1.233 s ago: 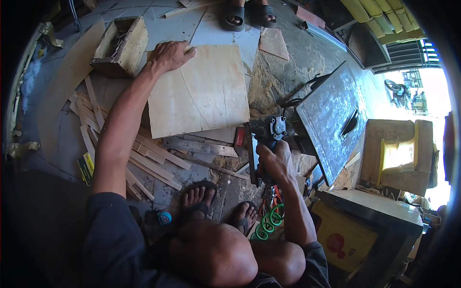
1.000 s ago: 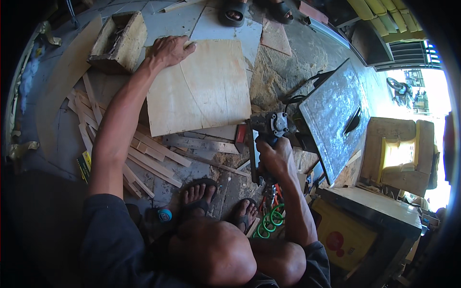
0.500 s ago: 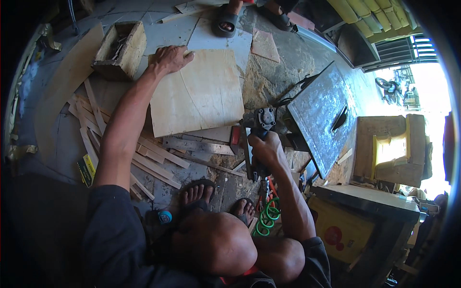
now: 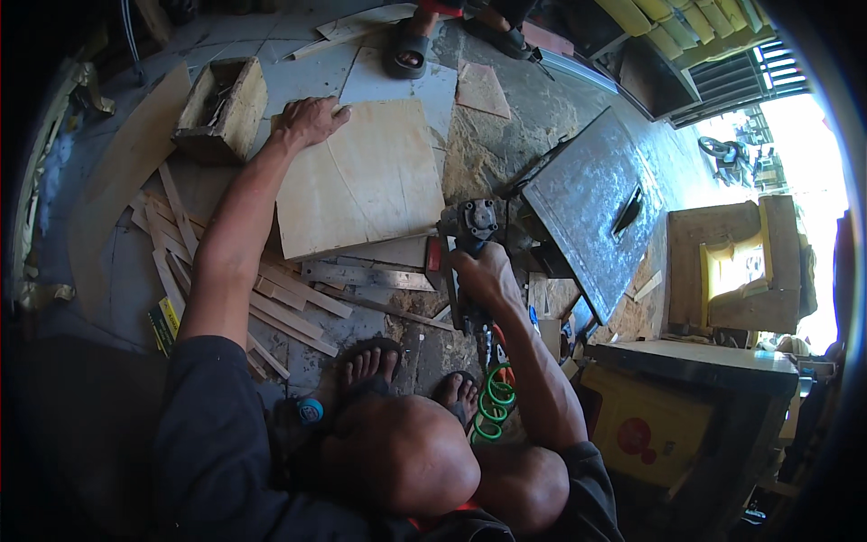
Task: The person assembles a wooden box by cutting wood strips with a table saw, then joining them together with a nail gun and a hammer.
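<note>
A pale square plywood panel [image 4: 361, 181] with some depth at its near edge lies ahead of me. At its far left corner my left hand [image 4: 310, 120] is closed over the edge, thumb on the top face and fingertips partly hidden. My right hand [image 4: 488, 273] is wrapped round the handle of a dark air nail gun [image 4: 477, 219]. The gun's metal head is beside the panel's near right corner; whether it touches the wood I cannot tell. A green coiled air hose [image 4: 493, 402] hangs below the gun.
Thin wooden strips [image 4: 293, 316] and a metal ruler [image 4: 370, 275] lie on the near side. A wooden box [image 4: 221, 110] stands far left. To the right is a metal-topped saw table [image 4: 587, 208] with a blade. Another person's sandalled foot [image 4: 406, 54] is at the far side.
The nail gun in my right hand has shifted slightly left, closer to the panel's right corner. My left hand keeps its hold. The whole view has shifted a little.
</note>
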Demonstrator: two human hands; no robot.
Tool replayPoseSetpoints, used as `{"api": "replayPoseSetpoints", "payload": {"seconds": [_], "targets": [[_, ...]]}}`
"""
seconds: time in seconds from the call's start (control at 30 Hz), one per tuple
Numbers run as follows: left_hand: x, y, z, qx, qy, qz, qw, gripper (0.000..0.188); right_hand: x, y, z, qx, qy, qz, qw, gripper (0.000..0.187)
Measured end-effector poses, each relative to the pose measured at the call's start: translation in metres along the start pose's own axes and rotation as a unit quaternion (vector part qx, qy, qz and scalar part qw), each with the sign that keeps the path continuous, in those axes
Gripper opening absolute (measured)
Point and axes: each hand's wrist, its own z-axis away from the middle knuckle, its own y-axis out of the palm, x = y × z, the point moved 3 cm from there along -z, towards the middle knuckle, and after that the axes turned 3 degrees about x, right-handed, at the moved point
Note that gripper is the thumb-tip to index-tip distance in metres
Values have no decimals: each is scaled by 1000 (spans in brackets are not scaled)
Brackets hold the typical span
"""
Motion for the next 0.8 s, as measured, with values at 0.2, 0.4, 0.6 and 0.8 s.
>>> {"api": "replayPoseSetpoints", "payload": {"seconds": [0.2, 0.4, 0.6, 0.8], "targets": [[-6, 2, -10, -23, 2, -11, 1000, 49, -37, -5, -3, -65, -37, -110, 991, 44], [1, 4, -5, -4, -30, -11, 999, 50, -31, -16, 19, -86, -19, -139, 986, 39], [-10, 3, -3, 3, -24, -1, 1000, 51, -25, 14, 1, -50, -60, -86, 993, 32], [-4, -2, -1, 6, -32, 3, 999, 51, -1, 23, 1, -12, -53, -62, 997, 34]]}}
